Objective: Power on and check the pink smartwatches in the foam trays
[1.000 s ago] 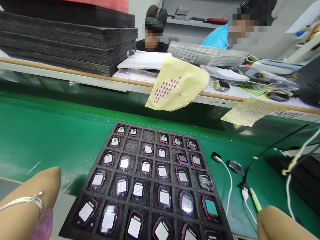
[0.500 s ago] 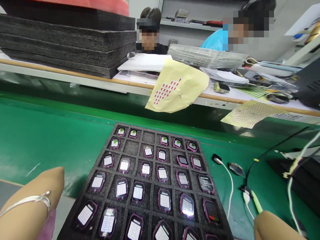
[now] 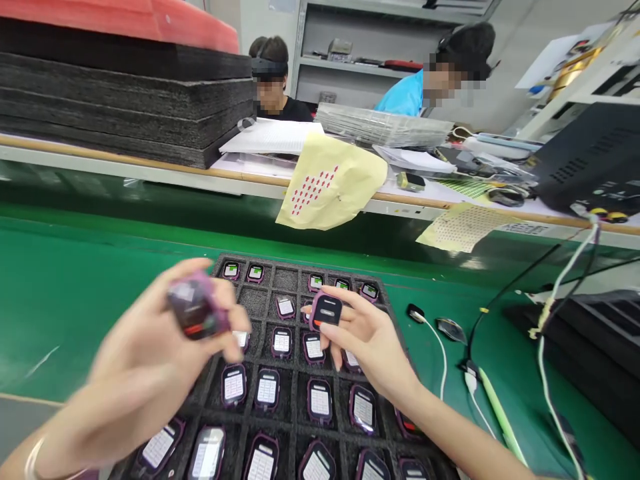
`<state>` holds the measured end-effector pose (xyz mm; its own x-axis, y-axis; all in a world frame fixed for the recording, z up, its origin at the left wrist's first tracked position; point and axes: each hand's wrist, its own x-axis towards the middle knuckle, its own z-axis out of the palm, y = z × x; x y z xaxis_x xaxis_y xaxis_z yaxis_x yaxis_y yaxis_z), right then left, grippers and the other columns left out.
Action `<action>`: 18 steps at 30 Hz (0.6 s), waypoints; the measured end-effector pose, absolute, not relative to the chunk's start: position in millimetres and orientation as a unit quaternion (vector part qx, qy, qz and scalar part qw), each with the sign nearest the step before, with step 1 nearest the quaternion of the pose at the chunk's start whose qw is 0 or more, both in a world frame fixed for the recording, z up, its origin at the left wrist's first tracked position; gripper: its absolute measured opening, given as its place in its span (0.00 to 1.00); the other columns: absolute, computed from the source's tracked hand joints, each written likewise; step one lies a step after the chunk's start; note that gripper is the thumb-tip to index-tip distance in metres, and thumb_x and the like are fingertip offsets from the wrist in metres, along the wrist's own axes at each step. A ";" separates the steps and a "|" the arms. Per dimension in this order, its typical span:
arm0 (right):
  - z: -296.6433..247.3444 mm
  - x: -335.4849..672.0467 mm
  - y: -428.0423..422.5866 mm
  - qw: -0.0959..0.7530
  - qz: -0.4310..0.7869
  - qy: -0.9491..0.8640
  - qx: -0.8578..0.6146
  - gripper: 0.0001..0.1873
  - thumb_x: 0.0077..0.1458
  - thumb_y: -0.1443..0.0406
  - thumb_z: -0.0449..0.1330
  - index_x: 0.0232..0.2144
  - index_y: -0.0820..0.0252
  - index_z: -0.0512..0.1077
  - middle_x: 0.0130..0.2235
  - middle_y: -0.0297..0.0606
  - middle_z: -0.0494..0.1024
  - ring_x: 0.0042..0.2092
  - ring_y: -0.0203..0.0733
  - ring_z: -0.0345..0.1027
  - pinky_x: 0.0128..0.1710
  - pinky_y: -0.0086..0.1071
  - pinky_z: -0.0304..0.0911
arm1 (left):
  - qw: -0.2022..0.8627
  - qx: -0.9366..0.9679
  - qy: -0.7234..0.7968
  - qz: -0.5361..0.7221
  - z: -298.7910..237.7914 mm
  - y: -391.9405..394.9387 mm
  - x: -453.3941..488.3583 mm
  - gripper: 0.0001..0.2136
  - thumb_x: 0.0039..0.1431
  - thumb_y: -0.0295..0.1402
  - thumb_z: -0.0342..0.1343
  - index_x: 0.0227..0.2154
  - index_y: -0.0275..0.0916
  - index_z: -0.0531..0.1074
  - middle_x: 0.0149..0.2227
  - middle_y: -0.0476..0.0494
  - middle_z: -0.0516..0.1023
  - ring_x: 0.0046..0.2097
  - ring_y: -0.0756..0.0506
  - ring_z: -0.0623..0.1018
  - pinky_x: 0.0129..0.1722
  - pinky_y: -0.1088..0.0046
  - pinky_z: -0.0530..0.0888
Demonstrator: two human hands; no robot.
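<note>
A black foam tray point(image 3: 295, 277) with a grid of pockets lies on the green belt point(image 3: 75, 287) in front of me. Several purple smartwatch bodies with lit screens sit in its pockets. My left hand point(image 3: 145, 360) is raised over the tray's left side and pinches one purple watch body point(image 3: 195, 308), blurred by motion. My right hand point(image 3: 365, 337) hovers above the tray's middle and holds a second watch body point(image 3: 326, 310) with a dark screen between thumb and fingers.
White and black cables point(image 3: 440, 347) with charger heads lie right of the tray. A yellow sticker sheet point(image 3: 330, 183) hangs off the far bench edge. Stacked black foam sheets point(image 3: 125, 93) stand at back left. Two other people sit behind the bench.
Both hands have risen from the bottom edge into view over the tray, each now holding a watch body. The camera has tilted slightly upward and rightward.
</note>
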<state>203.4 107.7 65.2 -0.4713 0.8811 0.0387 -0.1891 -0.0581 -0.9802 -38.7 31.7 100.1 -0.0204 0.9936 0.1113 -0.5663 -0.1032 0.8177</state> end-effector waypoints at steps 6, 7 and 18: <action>42.0 198.7 111.4 0.395 0.667 -0.547 -0.316 0.24 0.53 0.70 0.62 0.53 0.58 0.66 0.40 0.42 0.77 0.29 0.36 0.70 0.18 0.23 0.66 | 0.714 0.359 0.302 0.520 63.2 74.9 -8.1 0.22 0.51 0.26 0.62 0.50 0.39 0.66 0.40 0.42 0.73 0.42 0.44 0.76 0.40 0.69 0.77; 41.0 199.4 111.6 0.395 0.665 -0.549 -0.316 0.24 0.52 0.70 0.62 0.52 0.58 0.66 0.39 0.42 0.77 0.29 0.36 0.71 0.18 0.23 0.66 | 0.711 0.370 0.310 0.512 55.6 78.8 -4.5 0.21 0.52 0.25 0.61 0.50 0.39 0.65 0.38 0.43 0.73 0.39 0.46 0.77 0.38 0.72 0.77; 32.6 199.6 120.7 0.430 0.577 -0.582 -0.381 0.12 0.56 0.65 0.62 0.44 0.59 0.71 0.33 0.38 0.78 0.20 0.29 0.63 0.14 0.22 0.54 | 0.699 0.442 0.281 0.487 37.0 81.5 2.0 0.25 0.51 0.24 0.59 0.53 0.40 0.62 0.42 0.41 0.72 0.44 0.43 0.75 0.45 0.63 0.76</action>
<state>199.6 120.7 32.6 -0.3411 0.9380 0.0609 -0.0527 0.0456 -0.9976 2.0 81.5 37.0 0.3682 0.9290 0.0375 -0.4333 0.1358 0.8910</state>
